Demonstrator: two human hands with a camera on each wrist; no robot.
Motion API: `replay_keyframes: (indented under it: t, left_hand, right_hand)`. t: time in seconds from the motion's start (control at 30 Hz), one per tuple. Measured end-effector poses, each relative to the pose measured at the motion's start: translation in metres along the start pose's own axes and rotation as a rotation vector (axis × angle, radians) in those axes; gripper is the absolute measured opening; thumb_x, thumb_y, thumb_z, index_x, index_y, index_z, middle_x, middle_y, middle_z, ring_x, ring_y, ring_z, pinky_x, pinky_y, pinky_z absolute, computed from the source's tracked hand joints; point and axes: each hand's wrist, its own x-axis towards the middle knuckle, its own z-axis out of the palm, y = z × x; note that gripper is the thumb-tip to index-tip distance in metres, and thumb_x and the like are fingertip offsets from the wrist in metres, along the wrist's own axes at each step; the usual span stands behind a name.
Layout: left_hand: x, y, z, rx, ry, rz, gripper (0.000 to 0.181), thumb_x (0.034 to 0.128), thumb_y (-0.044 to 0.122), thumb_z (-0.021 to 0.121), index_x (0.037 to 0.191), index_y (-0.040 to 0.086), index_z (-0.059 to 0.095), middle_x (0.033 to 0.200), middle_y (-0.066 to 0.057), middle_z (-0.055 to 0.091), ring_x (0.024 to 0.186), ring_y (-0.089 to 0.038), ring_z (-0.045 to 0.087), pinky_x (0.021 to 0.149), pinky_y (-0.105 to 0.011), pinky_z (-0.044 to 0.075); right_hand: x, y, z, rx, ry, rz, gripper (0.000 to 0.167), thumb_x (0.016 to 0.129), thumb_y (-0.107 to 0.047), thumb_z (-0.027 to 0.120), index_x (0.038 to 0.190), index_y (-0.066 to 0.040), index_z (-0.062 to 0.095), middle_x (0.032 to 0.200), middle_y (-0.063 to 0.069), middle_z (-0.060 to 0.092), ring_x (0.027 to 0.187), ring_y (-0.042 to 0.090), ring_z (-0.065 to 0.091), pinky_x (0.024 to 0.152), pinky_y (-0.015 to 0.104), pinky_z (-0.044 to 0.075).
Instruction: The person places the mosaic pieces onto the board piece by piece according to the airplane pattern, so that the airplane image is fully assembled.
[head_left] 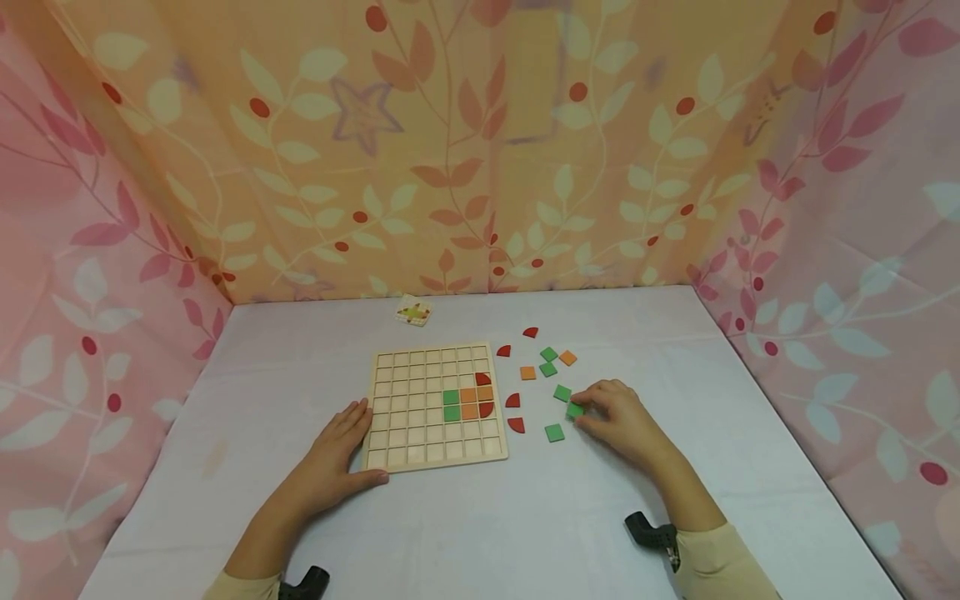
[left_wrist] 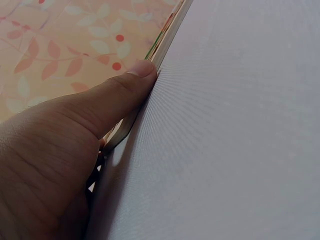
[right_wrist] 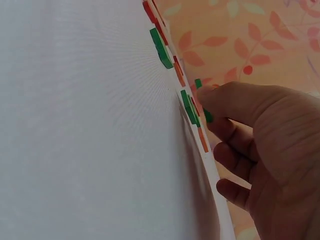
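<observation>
In the head view, a wooden grid board (head_left: 408,375) lies on the table with green, orange and red pieces set in its right half. My left hand (head_left: 333,454) rests at its near left corner, fingers along the left side and thumb against the front edge. The left wrist view shows that thumb (left_wrist: 120,87) touching the board's edge. Right of the board, my right hand (head_left: 622,421) pinches a green square tile (head_left: 574,411) between thumb and fingers. In the right wrist view this green tile (right_wrist: 207,116), partly hidden by the thumb, is raised off the table.
Loose green tiles (head_left: 554,432), orange tiles (head_left: 528,372) and red quarter-circle pieces (head_left: 516,426) lie scattered between the board and my right hand. Behind the board lies a small patterned card (head_left: 413,311). Patterned curtains (head_left: 450,167) surround the white table (head_left: 480,533).
</observation>
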Motion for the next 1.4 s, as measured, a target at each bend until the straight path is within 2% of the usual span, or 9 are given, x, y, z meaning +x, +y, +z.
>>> replay_keyframes:
  t: [0.3, 0.57, 0.8, 1.03, 1.23, 1.4]
  left_hand:
    - [-0.001, -0.001, 0.000, -0.009, 0.001, -0.011, 0.119, 0.0763, 0.071, 0.076, 0.160, 0.001, 0.028, 0.171, -0.012, 0.018, 0.158, -0.035, 0.012, 0.127, -0.054, 0.014]
    - [-0.001, 0.001, 0.000, -0.020, 0.000, -0.016, 0.119, 0.0764, 0.071, 0.076, 0.160, 0.001, 0.028, 0.171, -0.012, 0.017, 0.159, -0.035, 0.012, 0.127, -0.054, 0.012]
    - [-0.001, 0.003, 0.001, -0.010, -0.009, -0.028, 0.120, 0.0764, 0.071, 0.076, 0.161, 0.001, 0.027, 0.171, -0.012, 0.017, 0.159, -0.034, 0.011, 0.128, -0.052, 0.011]
    - [-0.001, 0.005, -0.002, -0.003, -0.013, -0.031, 0.119, 0.0765, 0.069, 0.077, 0.160, 0.001, 0.028, 0.171, -0.012, 0.017, 0.159, -0.033, 0.012, 0.127, -0.053, 0.012]
    - [0.000, 0.005, -0.002, 0.000, -0.012, -0.027, 0.119, 0.0765, 0.069, 0.077, 0.160, 0.000, 0.028, 0.171, -0.013, 0.018, 0.159, -0.034, 0.012, 0.127, -0.053, 0.013]
    - [-0.001, 0.005, -0.002, -0.007, -0.012, -0.023, 0.119, 0.0766, 0.070, 0.077, 0.160, 0.000, 0.028, 0.171, -0.013, 0.018, 0.159, -0.034, 0.012, 0.127, -0.053, 0.012]
  right_hand:
    - [0.013, -0.021, -0.018, 0.040, -0.013, -0.033, 0.030, 0.088, -0.016, 0.081, 0.118, -0.016, 0.077, 0.107, -0.007, 0.069, 0.111, 0.017, 0.056, 0.098, 0.046, 0.050]
    - [0.029, -0.040, -0.021, 0.045, -0.032, -0.049, 0.028, 0.089, -0.021, 0.082, 0.116, -0.025, 0.076, 0.111, -0.009, 0.068, 0.112, 0.015, 0.054, 0.096, 0.044, 0.051]
    - [0.044, -0.058, -0.018, 0.057, -0.057, -0.047, 0.028, 0.089, -0.022, 0.081, 0.116, -0.028, 0.077, 0.114, -0.012, 0.066, 0.116, 0.016, 0.052, 0.100, 0.045, 0.049]
    - [0.059, -0.073, -0.011, 0.078, -0.080, -0.096, 0.027, 0.090, -0.023, 0.081, 0.117, -0.027, 0.077, 0.110, -0.013, 0.065, 0.113, 0.014, 0.052, 0.096, 0.042, 0.048]
    - [0.070, -0.086, -0.001, 0.109, -0.095, -0.098, 0.027, 0.090, -0.023, 0.081, 0.117, -0.026, 0.077, 0.115, -0.013, 0.066, 0.118, 0.015, 0.051, 0.101, 0.045, 0.048]
    - [0.079, -0.096, 0.009, 0.130, -0.105, -0.110, 0.028, 0.090, -0.022, 0.081, 0.116, -0.027, 0.077, 0.112, -0.013, 0.065, 0.118, 0.014, 0.051, 0.102, 0.045, 0.048]
